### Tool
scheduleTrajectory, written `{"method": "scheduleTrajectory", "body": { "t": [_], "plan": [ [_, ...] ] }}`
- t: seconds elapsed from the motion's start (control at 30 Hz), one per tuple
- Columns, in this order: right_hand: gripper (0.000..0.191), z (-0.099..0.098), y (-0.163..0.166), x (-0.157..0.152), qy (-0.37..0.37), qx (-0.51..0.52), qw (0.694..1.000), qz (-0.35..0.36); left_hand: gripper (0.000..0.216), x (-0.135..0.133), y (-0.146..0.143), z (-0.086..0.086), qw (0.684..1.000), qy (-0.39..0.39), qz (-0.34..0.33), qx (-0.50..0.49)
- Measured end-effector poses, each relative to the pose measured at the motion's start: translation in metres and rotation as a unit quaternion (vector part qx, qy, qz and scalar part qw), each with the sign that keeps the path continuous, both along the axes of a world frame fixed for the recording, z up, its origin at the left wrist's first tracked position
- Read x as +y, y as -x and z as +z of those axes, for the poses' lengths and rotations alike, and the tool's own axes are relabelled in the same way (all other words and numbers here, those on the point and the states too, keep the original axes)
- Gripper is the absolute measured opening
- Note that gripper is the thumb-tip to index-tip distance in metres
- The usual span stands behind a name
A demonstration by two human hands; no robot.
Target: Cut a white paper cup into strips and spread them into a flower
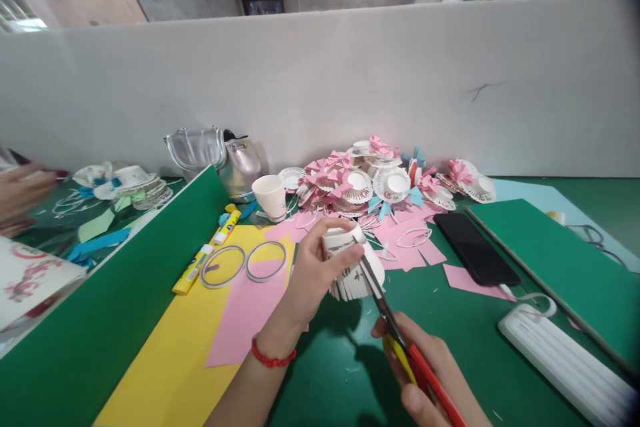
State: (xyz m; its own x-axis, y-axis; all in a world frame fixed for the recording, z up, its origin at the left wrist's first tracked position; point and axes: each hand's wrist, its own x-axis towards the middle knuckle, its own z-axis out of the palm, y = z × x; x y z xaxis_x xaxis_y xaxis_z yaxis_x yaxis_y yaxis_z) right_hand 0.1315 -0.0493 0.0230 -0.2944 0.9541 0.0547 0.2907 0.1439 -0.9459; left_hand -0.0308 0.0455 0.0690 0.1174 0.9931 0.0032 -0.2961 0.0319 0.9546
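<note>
My left hand [313, 273] is closed round a white paper cup [354, 265] held on its side above the green table; a red bracelet sits on that wrist. The cup's wall is cut into several strips near its rim. My right hand [425, 367] grips red and yellow scissors [395, 330], whose blades are in the cup's wall. Under my left forearm lie a pink sheet [245, 313] and a yellow sheet [165, 360].
A pile of cut paper cups with pink and blue paper bows [380, 180] lies at the back by the wall. An upright cup [270, 195], glue sticks [193, 268], tape rings [245, 261], a black phone [475, 248], a white power strip [565, 360], a silver bag [220, 157]. Another person's hand [23, 190] at far left.
</note>
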Motion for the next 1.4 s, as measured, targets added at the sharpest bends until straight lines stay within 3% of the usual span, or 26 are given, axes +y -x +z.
{"method": "scheduleTrajectory", "body": {
  "t": [0.2,0.4,0.57,0.77,1.07,1.4],
  "plan": [
    [0.073,-0.006,0.002,0.0,0.035,0.049,0.997,0.04,0.032,0.006,0.011,0.009,0.995,0.024,0.077,-0.061],
    [0.075,-0.003,0.004,0.008,0.079,0.083,0.988,0.101,0.025,0.007,0.01,0.003,0.997,0.019,0.049,-0.055],
    [0.066,0.001,0.004,0.006,0.075,0.103,0.988,0.082,0.029,0.007,0.006,-0.001,0.998,0.024,0.038,-0.051],
    [0.076,0.002,0.003,0.006,0.073,0.099,0.989,0.087,0.03,0.007,0.01,0.005,0.997,0.025,0.066,-0.039],
    [0.077,-0.006,-0.001,0.014,0.091,0.09,0.988,0.091,0.026,0.006,0.007,-0.003,0.999,0.011,0.017,-0.026],
    [0.076,-0.006,-0.002,0.015,0.097,0.1,0.985,0.106,0.026,0.005,0.006,0.0,0.999,0.018,0.02,-0.028]
  ]
}}
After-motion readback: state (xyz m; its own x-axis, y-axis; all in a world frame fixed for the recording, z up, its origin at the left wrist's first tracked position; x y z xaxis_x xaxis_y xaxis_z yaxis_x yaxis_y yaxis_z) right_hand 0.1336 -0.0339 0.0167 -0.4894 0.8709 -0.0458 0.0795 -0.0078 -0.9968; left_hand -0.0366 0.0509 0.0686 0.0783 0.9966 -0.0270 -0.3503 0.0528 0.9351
